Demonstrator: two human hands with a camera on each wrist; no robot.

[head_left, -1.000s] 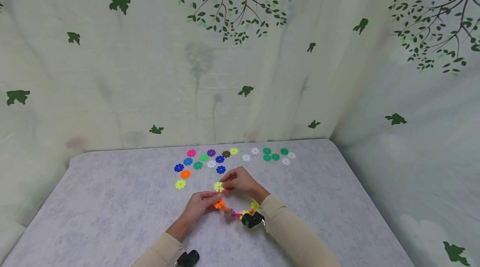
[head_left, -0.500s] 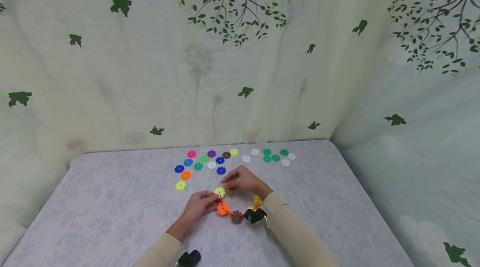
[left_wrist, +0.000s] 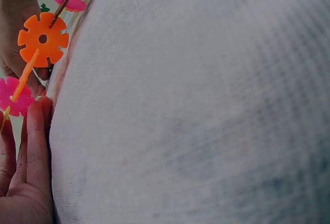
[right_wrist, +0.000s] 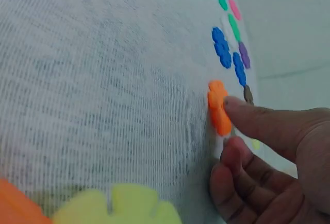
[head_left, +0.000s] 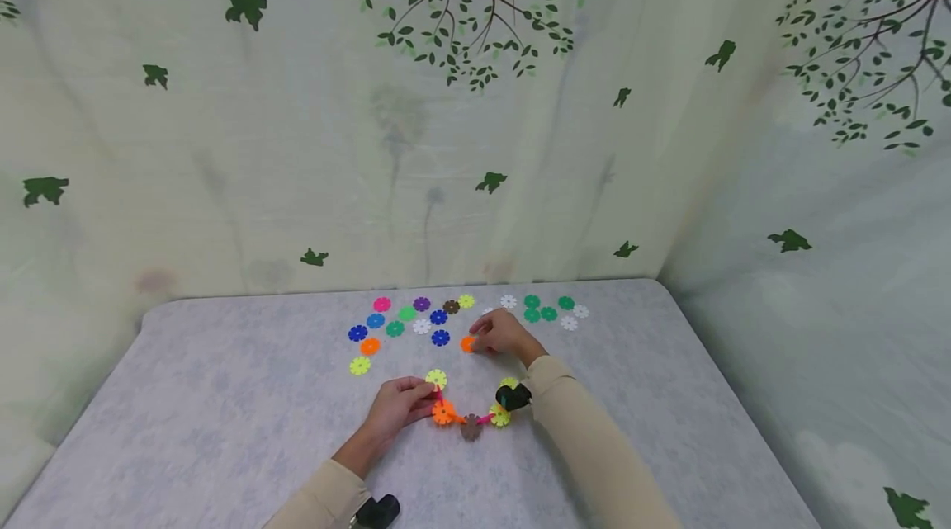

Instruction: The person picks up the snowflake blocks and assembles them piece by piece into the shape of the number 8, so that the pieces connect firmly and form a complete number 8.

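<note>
My left hand (head_left: 401,407) pinches one end of a chain of slotted flower-shaped plastic discs. Yellow (head_left: 436,380), orange (head_left: 443,413) and brown discs (head_left: 471,428) face up along the chain, with pink and orange ones edge-on between them. Close to the left wrist camera, a pink disc (left_wrist: 14,100) sits at the left fingertips. Farther back, my right hand (head_left: 505,333) holds a loose orange disc (right_wrist: 219,108) by its edge, thumb on its face and the other fingers curled below. The right wrist camera overlaps the chain's right end in the head view.
Loose discs of several colours, such as blue (head_left: 441,337), pink (head_left: 382,304) and yellow (head_left: 360,366), lie at the back left of the grey-covered table (head_left: 238,397). Green (head_left: 548,314) and white discs (head_left: 568,323) lie at the back right. A printed curtain (head_left: 334,182) hangs behind.
My right hand has left the yellow disc at the chain's left end and moved back and right to the orange disc. The left hand keeps its hold; the chain has spread out flatter.
</note>
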